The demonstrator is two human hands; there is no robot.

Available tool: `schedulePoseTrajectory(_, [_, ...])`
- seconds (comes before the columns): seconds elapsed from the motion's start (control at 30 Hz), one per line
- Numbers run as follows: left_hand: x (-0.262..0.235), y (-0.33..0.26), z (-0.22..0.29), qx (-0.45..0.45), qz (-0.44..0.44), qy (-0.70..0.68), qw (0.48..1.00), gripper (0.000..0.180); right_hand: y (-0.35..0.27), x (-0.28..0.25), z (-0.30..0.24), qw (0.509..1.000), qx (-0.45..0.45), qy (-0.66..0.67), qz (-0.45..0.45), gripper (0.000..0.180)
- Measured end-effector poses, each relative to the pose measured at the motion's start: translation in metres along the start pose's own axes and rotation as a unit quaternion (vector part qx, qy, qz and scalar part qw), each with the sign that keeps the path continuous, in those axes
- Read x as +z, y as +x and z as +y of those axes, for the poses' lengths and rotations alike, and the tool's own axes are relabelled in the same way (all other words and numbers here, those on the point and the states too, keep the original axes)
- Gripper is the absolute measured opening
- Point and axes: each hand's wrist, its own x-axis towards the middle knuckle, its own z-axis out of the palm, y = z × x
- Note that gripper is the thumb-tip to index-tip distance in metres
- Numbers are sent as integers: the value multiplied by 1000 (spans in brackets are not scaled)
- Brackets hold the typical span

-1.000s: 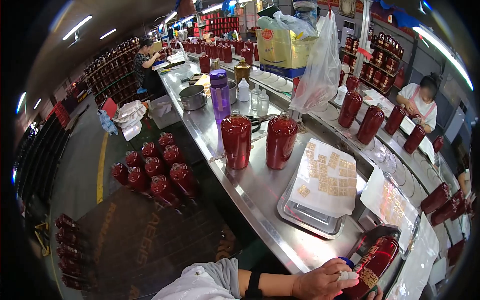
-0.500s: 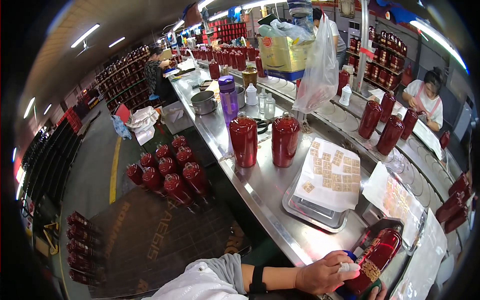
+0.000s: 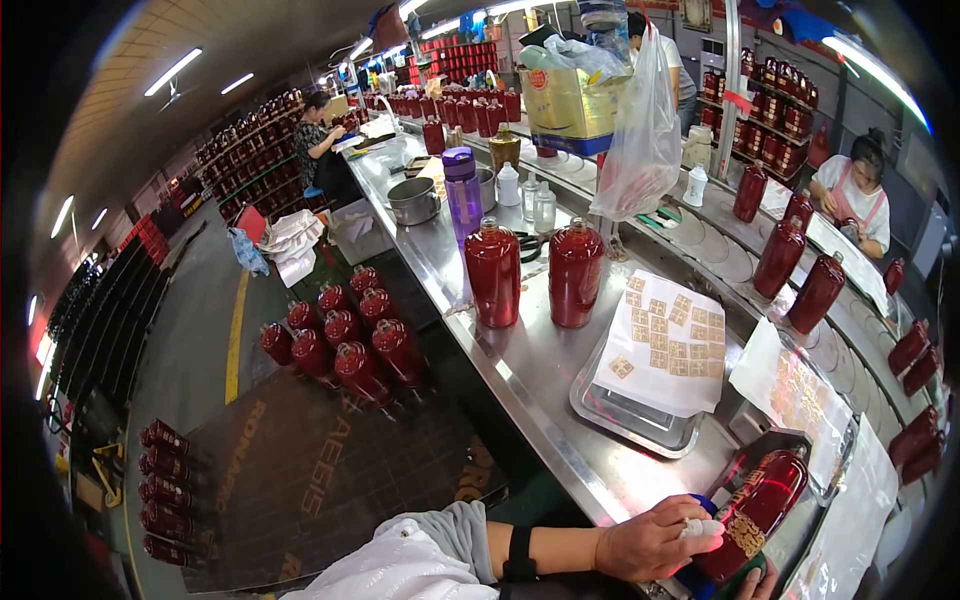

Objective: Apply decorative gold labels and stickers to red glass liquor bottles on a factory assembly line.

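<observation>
Red bottles [image 3: 818,292] shift on the conveyor [image 3: 735,262]; the left hand [image 3: 658,540] stays at 1 decorated bottle [image 3: 768,495]

Compared with 0.5 s earlier, the conveyor bottles stand in a different arrangement, whereas the decorated bottle keeps its tilted pose at lower right, neck end toward a dark support. The work in hand thus appears to continue on this same bottle. Room: racks [image 3: 240,165] of red bottles stand at far left; 1 co-worker [image 3: 860,195] sits across the conveyor, and 9 bottles [image 3: 342,330] form a group below the surface, at left. Surface: the metal surface [image 3: 545,390] runs diagonally, bearing 2 upright bottles [image 3: 492,275], a purple flask [image 3: 463,205], a metal pot [image 3: 413,203] and a tray [image 3: 640,440] under a white sheet [image 3: 612,345] of gold squares [image 3: 685,355]. Hands: the left's bent fingers meet the bottle beside its gold emblem [image 3: 742,535]; whether this grip pinches anything cannot be told. The right hand [image 3: 760,582], partly cut off, lies at the bottle's lower end; its grip is likewise indeterminate.
</observation>
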Motion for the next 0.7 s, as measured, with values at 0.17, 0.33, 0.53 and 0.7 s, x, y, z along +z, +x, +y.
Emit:
schedulePoseTrajectory(0.17, [1,-2,-2,6,-4,-18,1000,62,1,-1,3,1000,-20,-10,5,24])
schedulePoseTrajectory(0.33, [1,0,-2,5,2,-32,999,61,0,0,1,999,-22,-24,-2,25])
schedulePoseTrajectory(0.53, [-1,3,2,-6,22,-45,999,52,0,1,-2,1000,-10,-19,7,27])
schedulePoseTrajectory(0.7, [1,0,-1,15,6,-19,1000,56,-1,1,-4,999,-6,-34,8,27])
